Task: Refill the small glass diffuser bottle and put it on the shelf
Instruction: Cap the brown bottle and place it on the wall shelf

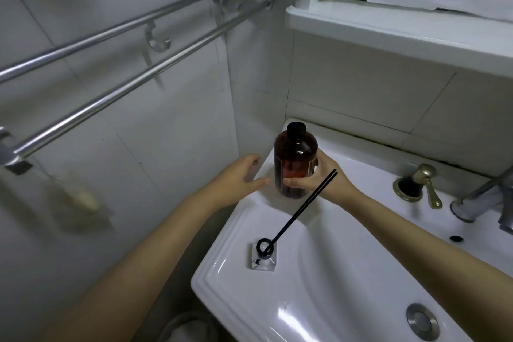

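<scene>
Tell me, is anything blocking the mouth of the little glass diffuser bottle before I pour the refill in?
Yes. Black reed sticks stand in the small glass diffuser bottle and lean out through its black ring opening. The amber refill bottle, in the right hand, has its black cap on too.

Home bathroom: sink point(222, 266), towel rail point(111, 64), tiled walls point(172, 130).

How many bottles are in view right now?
2. The amber bottle stands at the sink's back-left corner, gripped by the right hand; the small glass diffuser bottle sits on the left rim.
</scene>
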Demonstrator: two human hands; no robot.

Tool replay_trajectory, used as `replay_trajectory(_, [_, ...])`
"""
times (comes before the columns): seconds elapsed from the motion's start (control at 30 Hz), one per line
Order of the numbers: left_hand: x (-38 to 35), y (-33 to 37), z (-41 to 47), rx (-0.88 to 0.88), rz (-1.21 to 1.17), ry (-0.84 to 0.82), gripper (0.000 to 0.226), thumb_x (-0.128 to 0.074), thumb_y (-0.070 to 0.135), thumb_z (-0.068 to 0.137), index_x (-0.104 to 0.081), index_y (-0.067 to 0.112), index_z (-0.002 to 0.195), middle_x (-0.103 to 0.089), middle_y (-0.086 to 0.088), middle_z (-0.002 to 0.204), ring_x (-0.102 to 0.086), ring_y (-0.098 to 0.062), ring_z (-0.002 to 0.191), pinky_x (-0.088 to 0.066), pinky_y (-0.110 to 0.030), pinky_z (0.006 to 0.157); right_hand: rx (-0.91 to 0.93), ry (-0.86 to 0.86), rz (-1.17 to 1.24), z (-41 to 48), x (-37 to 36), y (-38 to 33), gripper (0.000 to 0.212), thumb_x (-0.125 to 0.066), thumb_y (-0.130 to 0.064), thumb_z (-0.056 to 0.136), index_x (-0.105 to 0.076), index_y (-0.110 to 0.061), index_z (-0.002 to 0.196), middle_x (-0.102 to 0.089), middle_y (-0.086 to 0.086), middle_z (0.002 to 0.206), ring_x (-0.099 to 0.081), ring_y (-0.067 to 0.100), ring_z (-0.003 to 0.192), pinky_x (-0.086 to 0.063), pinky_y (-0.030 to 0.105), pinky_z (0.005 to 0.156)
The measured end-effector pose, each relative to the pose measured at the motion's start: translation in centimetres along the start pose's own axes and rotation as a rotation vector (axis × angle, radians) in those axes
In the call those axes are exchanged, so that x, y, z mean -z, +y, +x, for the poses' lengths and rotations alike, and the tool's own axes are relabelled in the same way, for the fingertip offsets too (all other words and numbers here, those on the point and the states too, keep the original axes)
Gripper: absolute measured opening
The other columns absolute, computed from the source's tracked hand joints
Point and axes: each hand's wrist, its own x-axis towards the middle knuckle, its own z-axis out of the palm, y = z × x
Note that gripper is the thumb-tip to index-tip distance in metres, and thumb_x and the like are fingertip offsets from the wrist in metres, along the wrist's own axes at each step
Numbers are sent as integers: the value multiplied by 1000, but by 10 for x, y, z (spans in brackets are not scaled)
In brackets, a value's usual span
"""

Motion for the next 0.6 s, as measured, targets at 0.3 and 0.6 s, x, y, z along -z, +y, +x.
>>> replay_trajectory(0.3, [36,36,-18,-58,87,61,61,-58,35,86,-33,14,138,-46,-6,137,-45,-11,114,-35,-21,89,135,-51,-36,-9,33,-61,39,-81,-13,66,-55,-30,90,-60,-17,79,-57,-16,67,-41,4,61])
replay_trajectory(0.6, [80,78,-45,-110,195,144,58,-56,37,86,-36,16,136,-49,-5,135,-49,-15,118,-36,-21,89,253,-54,-72,-13,60,-115,46,-82,-22,66,-60,-22,106,-70,-2,101,-64,12,95,-49,26,84])
